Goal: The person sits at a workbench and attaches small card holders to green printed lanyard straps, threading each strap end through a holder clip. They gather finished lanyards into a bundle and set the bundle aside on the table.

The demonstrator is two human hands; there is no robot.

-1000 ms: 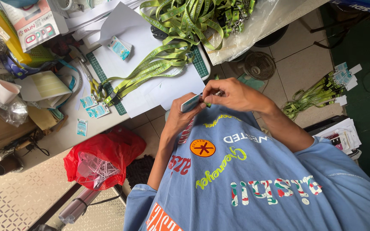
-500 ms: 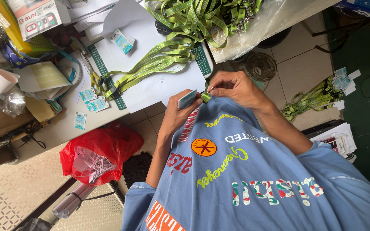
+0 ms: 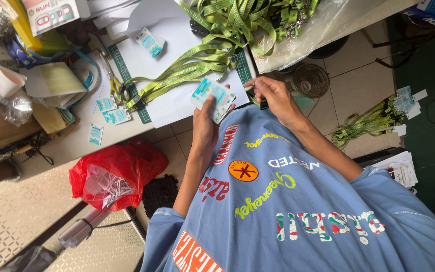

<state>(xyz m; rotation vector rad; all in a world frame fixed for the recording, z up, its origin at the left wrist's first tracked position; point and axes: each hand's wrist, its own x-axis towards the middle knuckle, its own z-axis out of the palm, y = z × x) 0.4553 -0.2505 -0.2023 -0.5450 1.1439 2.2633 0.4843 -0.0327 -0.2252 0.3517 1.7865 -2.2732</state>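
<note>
Head view. The left hand (image 3: 205,126) was closed on a small stack of teal-and-white cards (image 3: 212,98), thumb across the face, holding them tilted above the near edge of the bench (image 3: 71,143). The right hand (image 3: 278,95) was pinched shut on a small dark thing at the bench edge, too hidden to identify, and sat just right of the cards, apart from them. The cards lay at the left hand's fingertips, their long axis running from upper left to lower right, the free corner pointing toward the right hand; the left hand was thus on the cards and the right hand the nearer free one. Beyond both hands a bundle of green lanyards (image 3: 187,70) trailed across a white sheet (image 3: 177,40) on a green cutting mat (image 3: 127,75), well ahead of the cards. More loose cards (image 3: 112,111) lay on the bench to the left, a red bag (image 3: 117,174) on the floor below, and a further lanyard heap (image 3: 368,121) on the floor to the right.
</note>
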